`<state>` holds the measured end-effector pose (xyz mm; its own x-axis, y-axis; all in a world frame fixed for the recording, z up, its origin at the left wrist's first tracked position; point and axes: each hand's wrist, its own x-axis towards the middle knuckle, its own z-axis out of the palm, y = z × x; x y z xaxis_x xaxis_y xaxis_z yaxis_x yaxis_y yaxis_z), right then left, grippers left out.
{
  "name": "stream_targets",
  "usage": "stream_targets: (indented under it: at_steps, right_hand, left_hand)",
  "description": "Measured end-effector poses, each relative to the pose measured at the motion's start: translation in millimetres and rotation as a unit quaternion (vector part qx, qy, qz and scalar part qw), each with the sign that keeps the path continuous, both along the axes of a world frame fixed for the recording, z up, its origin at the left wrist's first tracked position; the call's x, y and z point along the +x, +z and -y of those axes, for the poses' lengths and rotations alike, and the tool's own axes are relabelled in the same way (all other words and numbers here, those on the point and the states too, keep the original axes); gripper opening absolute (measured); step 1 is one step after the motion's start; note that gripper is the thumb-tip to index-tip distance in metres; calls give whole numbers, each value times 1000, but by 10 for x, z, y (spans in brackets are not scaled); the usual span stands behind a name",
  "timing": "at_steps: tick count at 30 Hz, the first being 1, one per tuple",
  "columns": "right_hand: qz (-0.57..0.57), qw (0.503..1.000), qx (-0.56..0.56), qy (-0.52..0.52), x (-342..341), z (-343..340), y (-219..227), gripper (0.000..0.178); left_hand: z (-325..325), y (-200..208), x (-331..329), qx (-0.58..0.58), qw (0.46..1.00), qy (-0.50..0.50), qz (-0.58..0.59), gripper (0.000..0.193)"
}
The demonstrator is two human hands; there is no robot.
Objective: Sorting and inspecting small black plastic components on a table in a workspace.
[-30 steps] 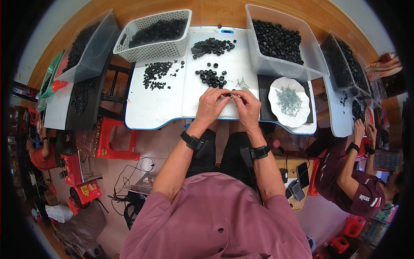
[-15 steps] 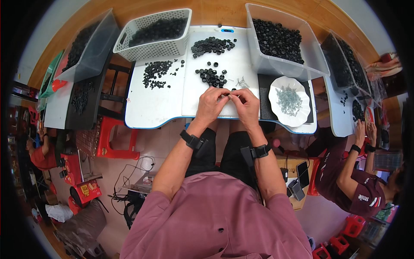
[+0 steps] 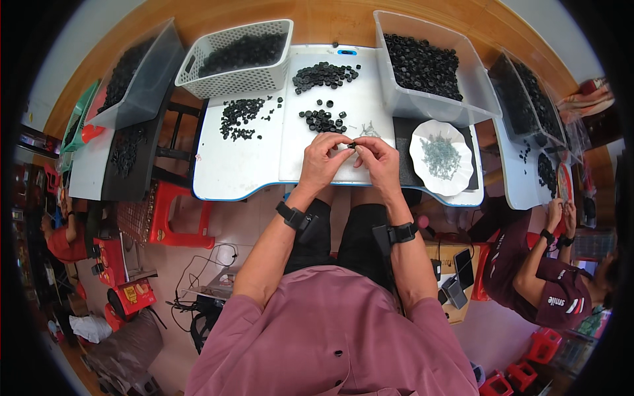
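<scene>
Step in hand, as judged: close fingertip work on one small black part (image 3: 351, 146). It is held just above the tabletop (image 3: 257, 162), to the left of the scalloped white plate (image 3: 441, 191) and well apart from it.

Grip: narrow on both sides — the left hand (image 3: 320, 160) and the right hand (image 3: 378, 162) meet with thumb and finger pinched on the part. Which one bears it more, cannot tell.

Next move, as judged, calls for a light, steady pinch from both sides; a part this small could slip or roll away.

Appearance: dark, slightly shiny, mostly covered by the fingertips; its full shape cannot be made out.

Surroundings, by the plate: thin pale pins (image 3: 441, 156) heaped inside it; a few loose pins (image 3: 370, 129) to its left, near the hands. Farther left, a cluster of round black caps (image 3: 323, 121), then a spread of smaller black pieces (image 3: 239, 117). Beyond the plate — a clear bin (image 3: 446, 109) with many more black caps.
</scene>
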<state>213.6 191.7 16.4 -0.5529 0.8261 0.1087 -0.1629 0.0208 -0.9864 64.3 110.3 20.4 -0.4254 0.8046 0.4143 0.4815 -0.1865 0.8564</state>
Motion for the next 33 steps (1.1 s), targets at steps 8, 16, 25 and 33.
stream_targets:
  at_steps: [8, 16, 25, 33]
  right_hand:
    - [-18, 999, 8, -49, 29, -42, -68, 18]
    - [-47, 982, 38, -178, -2, 7, -96, 19]
    - [-11, 982, 87, -167, -27, 48, -116, 17]
    - [52, 967, 174, -177, -34, 70, -51, 17]
  left_hand:
    - [-32, -29, 11, 13, 999, -13, -37, 26]
    - [-126, 21, 102, -26, 977, 16, -210, 27]
    - [-148, -116, 125, 18, 981, 36, -192, 23]
    - [-160, -119, 120, 5, 995, 35, -90, 25]
